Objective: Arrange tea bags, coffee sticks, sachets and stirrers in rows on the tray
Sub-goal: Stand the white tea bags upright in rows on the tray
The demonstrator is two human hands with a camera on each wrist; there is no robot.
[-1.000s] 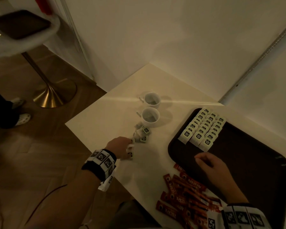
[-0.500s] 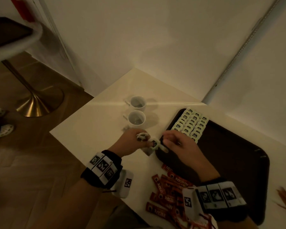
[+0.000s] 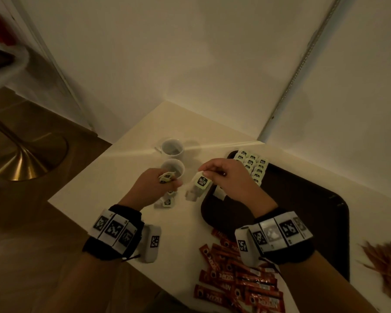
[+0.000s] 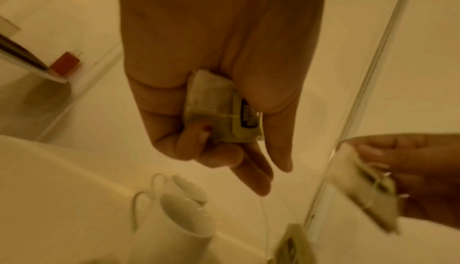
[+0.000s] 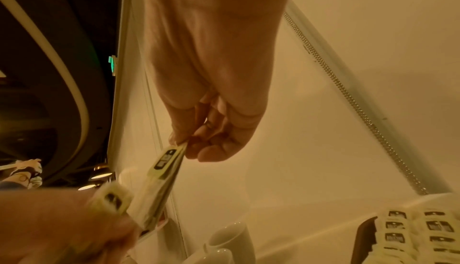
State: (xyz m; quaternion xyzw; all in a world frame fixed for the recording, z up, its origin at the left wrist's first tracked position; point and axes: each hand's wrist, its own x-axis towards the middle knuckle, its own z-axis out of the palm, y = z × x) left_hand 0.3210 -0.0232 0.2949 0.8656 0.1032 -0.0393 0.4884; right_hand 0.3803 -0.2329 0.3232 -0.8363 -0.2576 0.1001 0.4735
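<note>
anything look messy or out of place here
The coffee sticks lie in a jumbled, overlapping heap on the table rather than in rows, a few tea bags are scattered loose by the cups, and the stirrers sit in an untidy pile beside the tray.

cream table [image 3: 113, 177] under tray [image 3: 303, 199], cups [image 3: 172, 146]

Stirrers [image 3: 386, 265] at far right of my head view are smeared by blur & cut by the frame edge; can't count them. Coffee sticks [image 3: 239, 283] run off the bottom edge. My right hand [image 3: 229, 177] covers part of the tea bag rows [image 3: 253, 163] on the tray [image 3: 303, 199]. Left wrist view: bottom-edge tea bag [image 4: 291, 246] is blurred, label unreadable. Right wrist view: left hand [image 5: 62, 227] is a blur, cropped at the corner.
</note>
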